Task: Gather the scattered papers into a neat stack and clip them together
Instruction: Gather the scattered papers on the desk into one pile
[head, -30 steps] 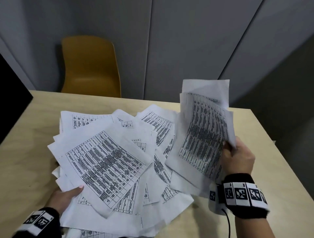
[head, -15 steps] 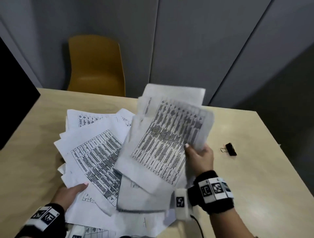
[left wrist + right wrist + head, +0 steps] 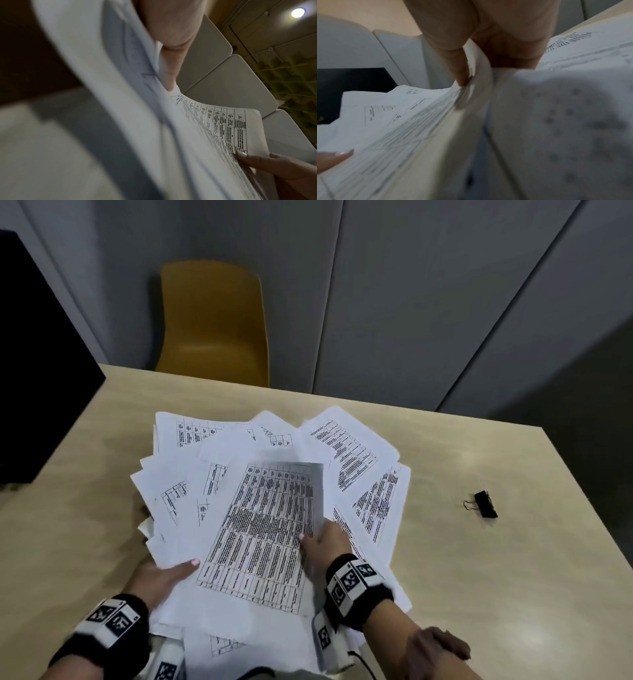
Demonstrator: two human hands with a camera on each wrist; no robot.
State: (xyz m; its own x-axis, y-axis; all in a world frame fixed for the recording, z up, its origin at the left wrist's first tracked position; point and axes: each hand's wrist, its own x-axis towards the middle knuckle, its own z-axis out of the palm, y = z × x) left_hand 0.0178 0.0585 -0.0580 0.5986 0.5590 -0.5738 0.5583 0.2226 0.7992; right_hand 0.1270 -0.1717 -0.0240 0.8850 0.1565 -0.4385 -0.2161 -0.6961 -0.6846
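Here, no real container in view; the nearest thing is the loose heap of printed papers (image 3: 274, 508) fanned across the light wood table (image 3: 513, 577), sheets overlapping at many angles, edges not squared. On top lies a bundle of table-printed sheets (image 3: 267, 529), tilted, its far end blurred.

Right hand (image 3: 325, 542) pinches that bundle at its right edge: thumb on top of the print, other fingers tucked under, as the right wrist view shows, w/ thumb (image 3: 462, 73) pressed on the paper edge. Left hand (image 3: 161, 577) grips the heap's near-left side, thumb on top of the sheets, fingers under and out of sight; left wrist view shows only the thumb (image 3: 171, 60) against paper.

Black binder clip (image 3: 484, 504) sits alone on the table, well apart to the right of the papers, untouched.

Hard to make out: text on the sheets is too small to read; how many sheets are in the bundle, can't tell. Lower sheets run off the near edge of the head view, under the wrist bands. Both wrist views are mostly blurred paper close up. Behind the table: a yellow chair (image 3: 212, 320), its lower part hidden by the table edge, and a dark panel (image 3: 34, 371) cut off at left.
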